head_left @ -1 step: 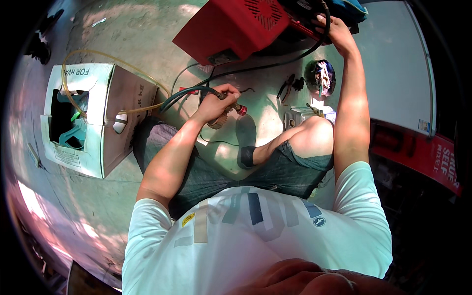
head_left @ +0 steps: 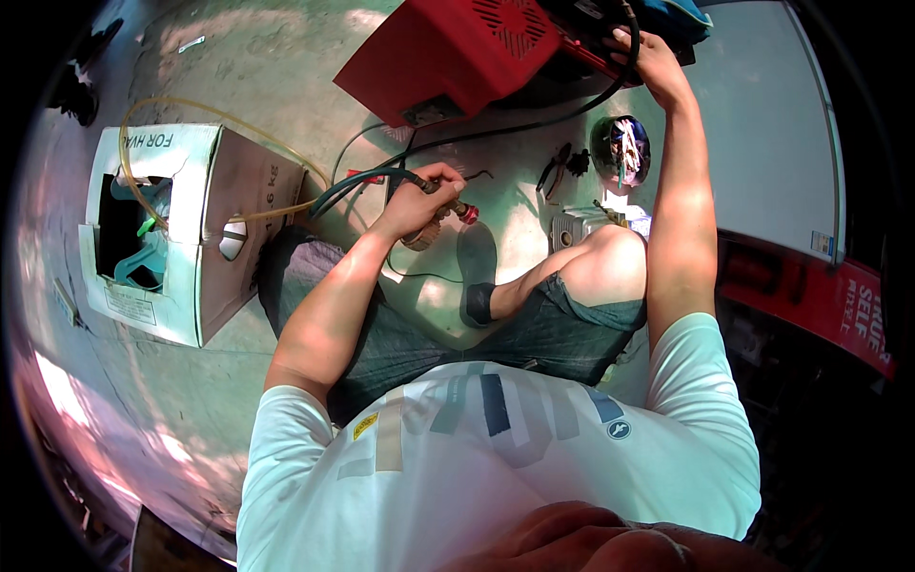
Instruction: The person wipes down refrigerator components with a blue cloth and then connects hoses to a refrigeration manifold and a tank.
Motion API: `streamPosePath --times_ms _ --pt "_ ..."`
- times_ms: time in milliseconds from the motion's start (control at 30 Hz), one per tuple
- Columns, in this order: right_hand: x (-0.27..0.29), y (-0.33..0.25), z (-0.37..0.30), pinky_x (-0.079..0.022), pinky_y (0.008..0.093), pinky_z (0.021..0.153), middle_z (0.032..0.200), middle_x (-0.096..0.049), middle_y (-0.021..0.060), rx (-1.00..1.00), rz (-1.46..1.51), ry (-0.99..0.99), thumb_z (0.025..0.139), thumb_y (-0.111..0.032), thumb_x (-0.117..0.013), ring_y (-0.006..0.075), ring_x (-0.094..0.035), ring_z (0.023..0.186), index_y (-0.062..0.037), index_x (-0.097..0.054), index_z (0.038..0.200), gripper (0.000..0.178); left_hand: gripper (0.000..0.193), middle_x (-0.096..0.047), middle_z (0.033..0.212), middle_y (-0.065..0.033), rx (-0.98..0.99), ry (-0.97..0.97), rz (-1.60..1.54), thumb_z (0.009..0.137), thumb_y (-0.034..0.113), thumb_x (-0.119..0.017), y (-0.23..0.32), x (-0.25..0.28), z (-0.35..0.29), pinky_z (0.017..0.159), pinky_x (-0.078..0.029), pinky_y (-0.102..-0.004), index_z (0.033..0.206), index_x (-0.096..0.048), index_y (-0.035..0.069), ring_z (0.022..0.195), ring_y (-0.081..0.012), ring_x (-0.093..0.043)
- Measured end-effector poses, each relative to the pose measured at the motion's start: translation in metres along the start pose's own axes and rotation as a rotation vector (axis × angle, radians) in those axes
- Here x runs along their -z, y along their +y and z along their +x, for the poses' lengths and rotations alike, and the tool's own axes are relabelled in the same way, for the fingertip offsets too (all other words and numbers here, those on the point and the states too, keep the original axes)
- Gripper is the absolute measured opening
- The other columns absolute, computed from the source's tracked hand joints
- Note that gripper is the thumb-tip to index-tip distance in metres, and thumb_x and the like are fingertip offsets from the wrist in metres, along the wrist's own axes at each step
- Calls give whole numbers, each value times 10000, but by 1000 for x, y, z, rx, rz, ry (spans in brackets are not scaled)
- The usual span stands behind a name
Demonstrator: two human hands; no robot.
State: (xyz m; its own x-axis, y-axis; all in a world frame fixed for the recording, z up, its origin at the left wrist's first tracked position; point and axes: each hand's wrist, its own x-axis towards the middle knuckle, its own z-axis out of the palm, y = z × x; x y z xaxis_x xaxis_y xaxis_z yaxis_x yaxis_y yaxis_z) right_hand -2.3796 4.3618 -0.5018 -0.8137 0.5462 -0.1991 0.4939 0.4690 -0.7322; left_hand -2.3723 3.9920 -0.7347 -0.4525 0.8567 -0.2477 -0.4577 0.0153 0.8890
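Observation:
My left hand (head_left: 419, 205) is closed around a brass-coloured hose fitting (head_left: 463, 209) with a red end, above the floor between my knees. A dark green hose (head_left: 362, 177) runs into that fitting from the left. A ribbed, round brownish part (head_left: 421, 236) shows just below the hand; whether it joins the fitting is unclear. Far to the right, my right hand (head_left: 658, 69) reaches to the dark end of a red machine (head_left: 448, 57) with a vented panel. Its visible fingers are apart, and a black hose (head_left: 620, 81) crosses over them.
On the left stands a white carton (head_left: 143, 238) with a hole in it; a yellow hose (head_left: 257, 133) loops over it. Dark-handled pliers (head_left: 553, 172), a round container of small items (head_left: 620, 153) and a finned metal part (head_left: 572, 229) lie right of centre, near a pale panel (head_left: 772, 114).

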Motion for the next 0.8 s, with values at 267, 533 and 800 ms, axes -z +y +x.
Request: streamPosePath --times_ms 267,533,800 --pt "10 11 18 -541 277 956 1225 -670 201 10 -12 -104 1029 -316 -620 194 -662 1125 86 -531 1353 524 168 -634 772 16 -5 -2 -12 968 212 -677 -2 1 1 602 -473 -234 1010 -655 51 674 -56 -586" --pt "9 13 20 -502 323 1008 1251 -658 171 15 -68 -113 1005 -370 -652 187 -631 1152 73 -534 1359 579 157 -627 768 21 -9 1 -2 968 203 -679 -4 2 1 597 -468 -231 1010 -657 53 670 -51 -577" --pt "12 25 31 -494 268 911 1178 -669 31 -24 -67 -98 996 -400 -660 111 -605 996 2 -588 1339 534 157 -622 762 26 4 7 -36 967 206 -681 -2 1 0 580 -452 -226 1006 -658 55 654 -46 -563"
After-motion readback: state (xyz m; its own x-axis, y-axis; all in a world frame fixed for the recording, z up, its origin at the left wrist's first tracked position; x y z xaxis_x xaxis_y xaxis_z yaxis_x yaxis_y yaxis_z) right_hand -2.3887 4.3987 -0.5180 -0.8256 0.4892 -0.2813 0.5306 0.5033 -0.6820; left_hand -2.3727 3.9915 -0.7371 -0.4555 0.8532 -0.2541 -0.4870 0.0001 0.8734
